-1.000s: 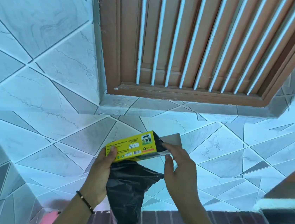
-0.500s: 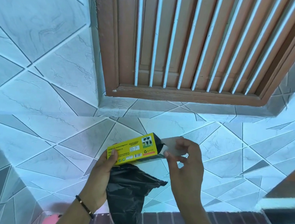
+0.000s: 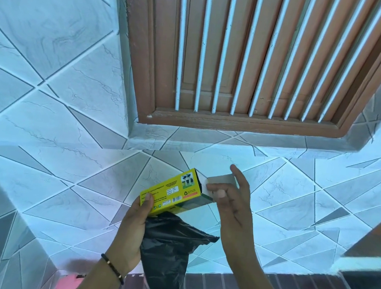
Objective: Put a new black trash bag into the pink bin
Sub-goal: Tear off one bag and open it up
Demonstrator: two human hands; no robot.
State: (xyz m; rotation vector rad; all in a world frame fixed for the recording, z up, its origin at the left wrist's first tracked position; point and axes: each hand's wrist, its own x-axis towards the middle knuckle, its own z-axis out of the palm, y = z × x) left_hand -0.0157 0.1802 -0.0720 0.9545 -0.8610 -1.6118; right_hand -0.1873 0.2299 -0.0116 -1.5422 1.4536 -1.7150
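Tiled wall (image 3: 69, 111) under brown barred window (image 3: 242, 55) | left hand (image 3: 134, 230) fingers clamp yellow box (image 3: 169, 193) and black trash bag (image 3: 167, 255), which hangs below box | right hand (image 3: 230, 203) fingers pinch box's grey end flap (image 3: 221, 180) | pink bin (image 3: 66, 284) well below box, at frame's lower edge

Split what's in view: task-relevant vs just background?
Job:
- black trash bag, hanging from the left hand
- yellow box, held in the left hand
- box flap, pinched by the right hand
- pink bin, bottom edge

Background:
- brown shutter
- tiled wall
- dark brick strip
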